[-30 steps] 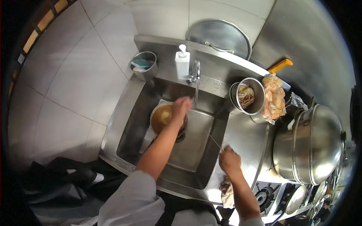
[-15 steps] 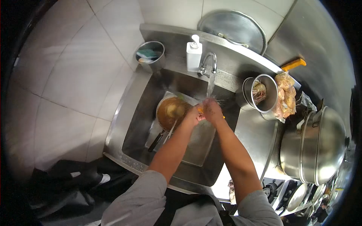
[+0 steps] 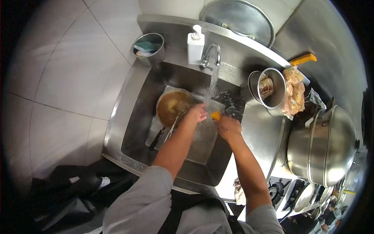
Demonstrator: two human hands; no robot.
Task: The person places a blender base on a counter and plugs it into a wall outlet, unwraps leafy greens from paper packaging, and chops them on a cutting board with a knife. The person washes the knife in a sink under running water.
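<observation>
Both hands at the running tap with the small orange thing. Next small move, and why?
Probably turn the orange object over under the stream. The right hand pinches it, the left hand rubs beside it, and water lands right there, so only one face seems to be getting rinsed.

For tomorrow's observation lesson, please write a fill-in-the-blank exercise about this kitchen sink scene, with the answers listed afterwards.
1. Water runs from the tap onto the two hands, which hold a small ____ object between them.
2. The pan of brown liquid sits inside the ____.
3. The soap bottle stands just ____ of the tap in the picture.
4. The left hand and right hand are both over the ____.

Answers: orange; sink; left; sink
</observation>
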